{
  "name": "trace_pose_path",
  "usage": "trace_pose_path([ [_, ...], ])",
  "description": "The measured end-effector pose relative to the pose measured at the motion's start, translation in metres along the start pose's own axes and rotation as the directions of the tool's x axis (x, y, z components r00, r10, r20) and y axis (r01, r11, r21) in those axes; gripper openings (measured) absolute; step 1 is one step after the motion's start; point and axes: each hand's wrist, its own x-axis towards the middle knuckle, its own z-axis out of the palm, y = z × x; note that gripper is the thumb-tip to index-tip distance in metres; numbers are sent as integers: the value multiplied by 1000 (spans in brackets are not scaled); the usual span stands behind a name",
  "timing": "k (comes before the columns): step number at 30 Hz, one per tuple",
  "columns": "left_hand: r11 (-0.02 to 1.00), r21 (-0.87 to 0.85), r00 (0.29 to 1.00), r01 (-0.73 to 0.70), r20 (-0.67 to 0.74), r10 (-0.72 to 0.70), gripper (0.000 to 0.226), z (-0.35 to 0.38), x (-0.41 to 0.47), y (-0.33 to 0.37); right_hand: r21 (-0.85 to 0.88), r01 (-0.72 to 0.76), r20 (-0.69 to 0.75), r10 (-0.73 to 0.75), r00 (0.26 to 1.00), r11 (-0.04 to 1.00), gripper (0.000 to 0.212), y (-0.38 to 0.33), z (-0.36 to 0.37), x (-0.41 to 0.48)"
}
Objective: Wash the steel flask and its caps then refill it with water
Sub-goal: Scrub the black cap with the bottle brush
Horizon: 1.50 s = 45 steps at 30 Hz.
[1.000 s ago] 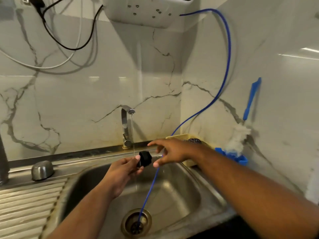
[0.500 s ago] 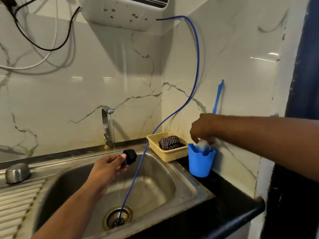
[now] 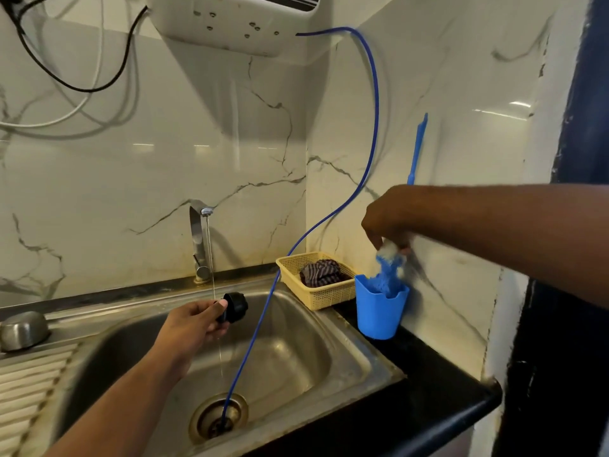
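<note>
Compared with half a second ago, the right hand (image 3: 389, 216) stands a little higher above the blue cup (image 3: 379, 315) at the right middle of the frame. Its grip is now pinched on a blue and white scrubbing piece (image 3: 389, 268), which is partly out of the cup and blurred, so I cannot tell exactly what it is. One second ago this hand was beside the cap, near the centre.

The left hand (image 3: 189, 324) keeps almost the same place, in the lower centre above the sink (image 3: 296, 351). Its grip is clamped on the black cap (image 3: 235, 305), between thumb and fingers. The cap is just beside the thin water stream (image 3: 212, 268) that falls from the tap (image 3: 197, 239); I cannot tell if the water touches it.

Counting: two hands, one cap, one tap, one sink with one drain (image 3: 217, 418). One blue hose (image 3: 372, 127) goes from the white appliance (image 3: 237, 24) at the top down into the drain. One yellow basket (image 3: 326, 296) holds one striped cloth (image 3: 321, 272) and stands just beside the cup, on the black counter (image 3: 428, 390). One blue handle (image 3: 418, 150) rises behind the right hand. One rounded steel thing (image 3: 23, 329) sits at the left edge.
</note>
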Motion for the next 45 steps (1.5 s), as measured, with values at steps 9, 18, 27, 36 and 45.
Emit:
trace_pose_path([
  [9, 1000, 0, 1000, 14, -13, -14, 22, -2, -2, 3, -20, 90, -7, -90, 996, 996, 49, -36, 20, 22],
  [18, 999, 30, 1000, 24, -17, -23, 20, 0, -6, 6, 30, 5, 24, -5, 1000, 1000, 55, 34, -30, -3],
  [27, 988, -156, 990, 7, -142, -29, 16, -22, -4, 22, 683, 320, -487, 84, 869, 657, 55, 10, -77, -1],
  [36, 976, -217, 964, 7, -257, -64, 20, -47, 27, 16, 817, 577, -566, 186, 803, -3, 54, -149, -43, 96],
  [45, 983, -183, 975, 27, -212, -66, 23, -48, 37, 6, 747, 665, -634, 320, 704, 15, 49, -195, -21, 126],
])
